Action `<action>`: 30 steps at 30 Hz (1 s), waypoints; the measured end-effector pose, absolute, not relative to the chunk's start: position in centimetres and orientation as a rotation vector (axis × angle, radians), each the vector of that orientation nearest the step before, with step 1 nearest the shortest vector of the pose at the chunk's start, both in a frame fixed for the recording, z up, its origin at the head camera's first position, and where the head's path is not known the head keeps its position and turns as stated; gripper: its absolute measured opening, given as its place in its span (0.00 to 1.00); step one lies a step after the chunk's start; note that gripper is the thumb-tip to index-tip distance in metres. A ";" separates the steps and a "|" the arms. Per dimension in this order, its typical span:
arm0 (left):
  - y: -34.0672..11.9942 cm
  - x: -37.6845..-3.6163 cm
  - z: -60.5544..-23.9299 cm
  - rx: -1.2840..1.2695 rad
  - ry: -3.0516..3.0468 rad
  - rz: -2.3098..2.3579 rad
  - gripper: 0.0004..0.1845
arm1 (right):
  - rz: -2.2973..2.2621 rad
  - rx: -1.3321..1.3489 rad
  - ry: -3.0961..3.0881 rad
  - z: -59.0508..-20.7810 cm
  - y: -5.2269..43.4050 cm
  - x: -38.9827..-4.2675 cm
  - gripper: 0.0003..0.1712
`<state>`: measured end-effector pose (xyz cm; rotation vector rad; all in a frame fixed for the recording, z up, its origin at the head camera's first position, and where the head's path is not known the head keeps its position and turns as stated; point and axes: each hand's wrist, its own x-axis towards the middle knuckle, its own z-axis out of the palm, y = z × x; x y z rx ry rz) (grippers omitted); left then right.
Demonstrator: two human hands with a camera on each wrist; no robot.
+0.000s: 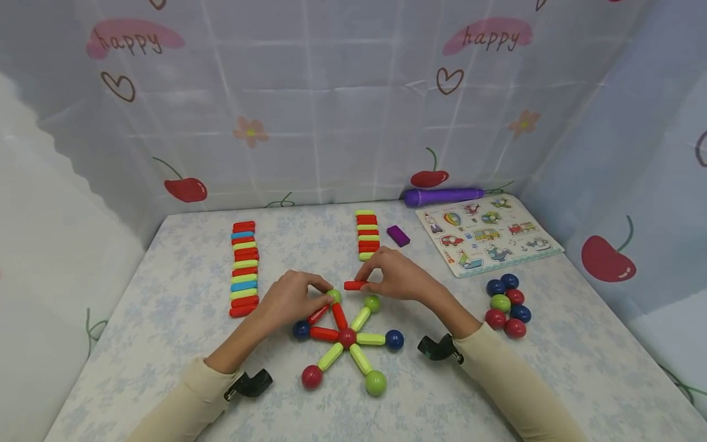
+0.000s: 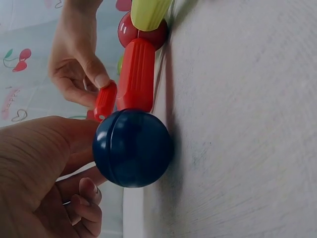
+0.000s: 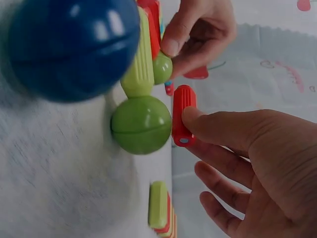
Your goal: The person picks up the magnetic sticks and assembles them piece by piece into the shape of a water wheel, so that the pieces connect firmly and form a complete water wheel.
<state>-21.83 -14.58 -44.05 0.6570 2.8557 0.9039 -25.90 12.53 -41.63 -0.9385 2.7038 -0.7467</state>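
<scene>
We've got a magnetic rod-and-ball star point(image 1: 347, 337) sitting at the lower centre of the head view, with a red ball hub and spokes in red and lime running out to blue, green and red balls. Our right hand point(image 1: 399, 277) pinches a loose red rod point(image 1: 356, 285) between thumb and fingers just above the star, held level between the two green balls at the top. In the right wrist view that same rod point(image 3: 183, 115) sits right beside a green ball point(image 3: 141, 124); touching or not, we can't tell. Our left hand point(image 1: 291, 298) is on the other top green ball point(image 1: 334, 296), fingertips curled round it where a red spoke ends.

Over at the left of the table lies a row of spare rods point(image 1: 243, 268), a shorter row point(image 1: 367, 234) at upper centre, a cluster of loose balls point(image 1: 507, 306) at right, plus a picture puzzle board point(image 1: 486, 234) and a purple marker point(image 1: 442, 196) at upper right.
</scene>
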 end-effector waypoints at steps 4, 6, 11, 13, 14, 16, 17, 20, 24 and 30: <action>-14.7 -21.9 -44.1 0.652 2.846 0.903 0.10 | -0.703 -0.968 2.683 -41.9 11.8 -25.5 0.08; -14.8 -22.0 -44.1 0.652 2.842 0.899 0.10 | -0.683 -0.980 2.685 -42.0 11.6 -25.4 0.08; -14.8 -22.1 -44.1 0.646 2.833 0.892 0.10 | -0.680 -1.006 2.693 -42.3 11.5 -25.2 0.07; -14.7 -22.1 -44.0 0.647 2.833 0.887 0.11 | -0.686 -1.010 2.691 -42.3 11.5 -25.2 0.07; -14.7 -22.1 -44.0 0.648 2.834 0.884 0.11 | -0.687 -1.010 2.691 -42.3 11.5 -25.2 0.07; -14.7 -22.2 -44.0 0.655 2.836 0.879 0.11 | -0.687 -1.009 2.692 -42.4 11.5 -25.2 0.07; -14.7 -22.2 -44.0 0.668 2.837 0.877 0.12 | -0.688 -1.007 2.691 -42.4 11.5 -25.2 0.07; -14.6 -22.3 -44.2 0.725 2.829 0.893 0.13 | -0.694 -1.011 2.688 -42.5 11.5 -25.2 0.07; -14.5 -22.3 -44.6 0.804 2.812 0.915 0.13 | -0.721 -1.030 2.662 -42.6 11.3 -25.2 0.07; -14.3 -22.3 -44.9 0.775 2.815 0.911 0.09 | -0.727 -1.040 2.630 -42.4 11.5 -25.2 0.08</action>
